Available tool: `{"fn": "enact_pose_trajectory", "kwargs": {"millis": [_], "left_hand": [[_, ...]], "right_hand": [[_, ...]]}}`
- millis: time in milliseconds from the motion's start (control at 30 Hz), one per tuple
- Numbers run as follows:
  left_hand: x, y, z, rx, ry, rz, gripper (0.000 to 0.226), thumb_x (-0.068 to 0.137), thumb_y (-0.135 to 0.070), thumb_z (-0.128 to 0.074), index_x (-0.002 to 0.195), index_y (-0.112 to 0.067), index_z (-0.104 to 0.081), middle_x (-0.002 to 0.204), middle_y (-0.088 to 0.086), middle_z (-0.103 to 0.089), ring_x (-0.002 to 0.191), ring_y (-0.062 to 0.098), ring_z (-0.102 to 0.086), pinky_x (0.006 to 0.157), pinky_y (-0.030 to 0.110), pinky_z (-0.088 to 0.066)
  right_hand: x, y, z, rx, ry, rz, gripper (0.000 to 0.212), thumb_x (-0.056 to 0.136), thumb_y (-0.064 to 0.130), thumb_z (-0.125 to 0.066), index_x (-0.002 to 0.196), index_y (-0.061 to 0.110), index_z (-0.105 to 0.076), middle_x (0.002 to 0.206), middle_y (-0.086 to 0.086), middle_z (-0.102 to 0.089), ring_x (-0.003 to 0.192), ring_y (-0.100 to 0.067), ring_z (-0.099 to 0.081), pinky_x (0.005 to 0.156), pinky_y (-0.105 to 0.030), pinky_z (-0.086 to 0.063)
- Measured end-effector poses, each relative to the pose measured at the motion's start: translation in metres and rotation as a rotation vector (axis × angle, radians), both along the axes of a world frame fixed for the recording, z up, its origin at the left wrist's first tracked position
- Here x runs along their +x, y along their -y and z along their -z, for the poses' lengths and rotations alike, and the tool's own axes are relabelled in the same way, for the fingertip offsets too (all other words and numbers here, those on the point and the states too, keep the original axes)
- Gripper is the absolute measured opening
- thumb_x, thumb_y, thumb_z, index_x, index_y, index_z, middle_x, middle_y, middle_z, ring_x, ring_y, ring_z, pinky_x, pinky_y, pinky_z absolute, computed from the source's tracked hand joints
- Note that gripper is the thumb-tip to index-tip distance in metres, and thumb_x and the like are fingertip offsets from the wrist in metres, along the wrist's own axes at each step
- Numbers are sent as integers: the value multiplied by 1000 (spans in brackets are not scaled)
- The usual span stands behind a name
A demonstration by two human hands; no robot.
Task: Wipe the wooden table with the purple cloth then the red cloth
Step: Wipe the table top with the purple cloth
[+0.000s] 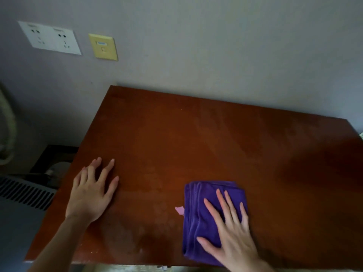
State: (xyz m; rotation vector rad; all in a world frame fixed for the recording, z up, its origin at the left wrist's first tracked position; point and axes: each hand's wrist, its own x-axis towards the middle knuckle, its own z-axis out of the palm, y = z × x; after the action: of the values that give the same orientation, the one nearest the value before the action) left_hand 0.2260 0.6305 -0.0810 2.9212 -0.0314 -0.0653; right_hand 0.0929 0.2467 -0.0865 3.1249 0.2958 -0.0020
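Right, I'm looking down on the wooden table (196, 138), its reddish-brown top filling most of my view and its far edge pushed against a grey-lilac wall (216, 46). My right hand (233, 230) is at about five o'clock, lying flat on the purple cloth (198, 218) with the fingers straight and spread wide, palm down, nothing curled round the fabric, just pressing on it. That cloth is folded into a thick stack of layers, sitting on the table close to the near edge, its folded edges showing along the left side and the far side. Just off the cloth's left edge, at about six o'clock, a small pink tag (179, 210) pokes out onto the wood, touching the cloth. My left hand (90, 195) is over at eight o'clock, well apart from the cloth, resting palm down on the bare table near its left edge, fingers straight and fanned open, holding nothing. The tabletop between the hands looks faintly streaked and cloudy. Up at eleven o'clock on the wall I see a white double socket plate (50, 37), and just beside it to the right a yellowish wall plate (103, 47). Down at nine o'clock, left of the table, there's a grey unit with a row of dark vent slots (23, 193), and behind it something dark that I can't make out. No red cloth anywhere in my view from here.
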Motion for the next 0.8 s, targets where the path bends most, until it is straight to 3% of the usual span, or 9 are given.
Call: {"fn": "enact_pose_trajectory", "kwargs": {"millis": [100, 233, 333, 467, 633, 800], "left_hand": [[0, -1, -1, 0, 0, 14, 65, 97, -62, -18, 155, -32, -22, 157, 11, -30, 147, 29, -25, 120, 46, -19], [1, -1, 1, 11, 10, 22, 64, 98, -61, -19, 155, -32, -24, 156, 9, -31, 148, 24, -23, 120, 42, -16], [3, -3, 0, 19, 18, 14, 62, 98, -60, -22, 155, -33, -24, 156, 7, -30, 146, 23, -22, 119, 41, -15], [1, -2, 0, 24, 28, 20, 60, 99, -60, -23, 155, -36, -22, 156, 4, -27, 147, 22, -20, 122, 37, -11], [0, -2, 2, 13, 39, 29, 60, 99, -61, -21, 155, -38, -18, 158, 3, -22, 148, 20, -17, 122, 37, -10], [1, -2, 3, 15, 17, 27, 64, 97, -66, -15, 155, -39, -13, 161, 6, -20, 150, 26, -18, 122, 44, -15]], "right_hand": [[69, 3, -4, 54, -40, -34, 95, 88, 90, -32, 167, 40, -14, 176, -5, -7, 163, -26, -5, 125, -60, -13], [214, -20, -10, 81, -149, -31, 102, 75, 100, 0, 163, 48, 5, 176, 0, 8, 161, -20, 13, 128, -60, -2], [323, -45, -12, 138, -133, -29, 103, 77, 99, -18, 165, 46, -7, 177, -2, 0, 162, -22, 4, 129, -58, -1], [412, -74, -12, 174, -83, 27, 87, 93, 79, -45, 165, 43, -14, 176, -5, -7, 162, -25, -3, 128, -61, -5], [418, -70, -15, 144, -113, 29, 85, 95, 81, -37, 166, 43, -11, 177, -5, -4, 162, -25, 0, 129, -59, -2], [342, -57, -16, 113, -88, -28, 83, 97, 79, -34, 167, 40, -11, 177, -6, -4, 162, -26, -1, 129, -58, -4]]}}
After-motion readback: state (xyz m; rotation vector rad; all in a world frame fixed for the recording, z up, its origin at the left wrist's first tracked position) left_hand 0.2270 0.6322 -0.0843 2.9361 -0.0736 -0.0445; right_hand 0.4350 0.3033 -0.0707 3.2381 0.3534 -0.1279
